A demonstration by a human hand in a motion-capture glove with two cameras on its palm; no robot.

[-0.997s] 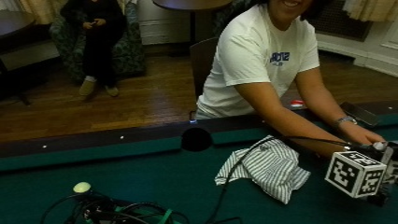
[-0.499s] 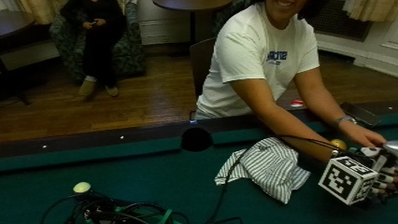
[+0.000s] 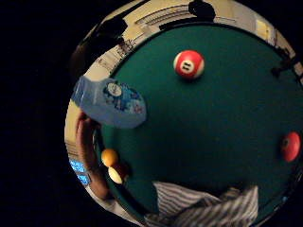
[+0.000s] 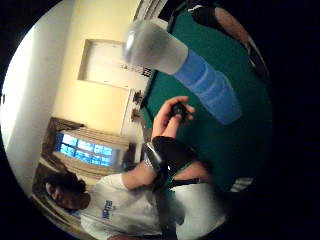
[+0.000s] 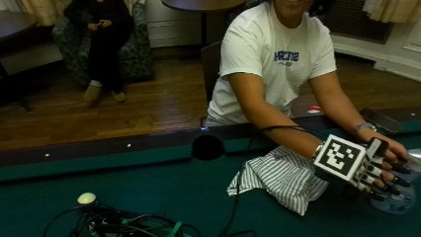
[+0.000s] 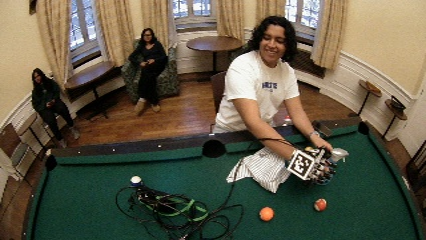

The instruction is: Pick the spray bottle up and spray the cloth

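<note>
one spray bottle (image 5: 399, 190) upright against the gloved right hand (image 5: 380, 170), beside striped cloth (image 5: 281, 177)

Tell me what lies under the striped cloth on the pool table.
The striped cloth lies crumpled on the green felt, with felt showing all round it. Whether its folds cover anything cannot be seen. The gloved right hand beside it grips the spray bottle.

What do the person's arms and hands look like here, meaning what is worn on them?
The right hand wears a black glove with pale segments along the finger backs. Both arms are bare below the short sleeves of a white T-shirt with blue chest lettering. The other hand is bare, with a watch or bracelet at its wrist; which one I cannot tell.
</note>
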